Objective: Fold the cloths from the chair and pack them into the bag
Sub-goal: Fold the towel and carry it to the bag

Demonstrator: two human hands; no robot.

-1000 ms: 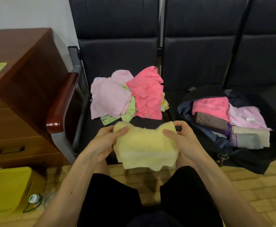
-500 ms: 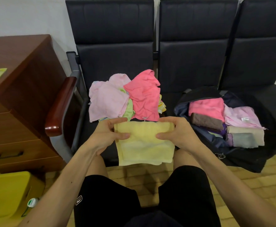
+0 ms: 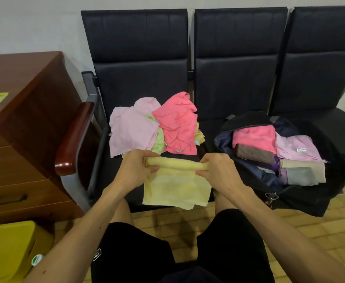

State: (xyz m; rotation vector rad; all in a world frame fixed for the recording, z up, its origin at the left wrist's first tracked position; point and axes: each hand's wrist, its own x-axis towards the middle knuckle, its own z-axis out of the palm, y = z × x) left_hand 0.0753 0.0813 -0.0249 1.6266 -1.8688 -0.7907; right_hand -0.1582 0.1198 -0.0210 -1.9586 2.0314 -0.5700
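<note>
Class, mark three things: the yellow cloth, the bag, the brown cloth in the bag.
yellow cloth (image 3: 177,186): head view, flat lower half.
bag (image 3: 302,203): head view, black front wall.
brown cloth (image 3: 254,154): head view, middle of the roll.

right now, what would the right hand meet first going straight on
Beyond the yellow cloth it grips, the right hand would likely meet the bright pink cloth ahead, though depth is unclear.
</note>
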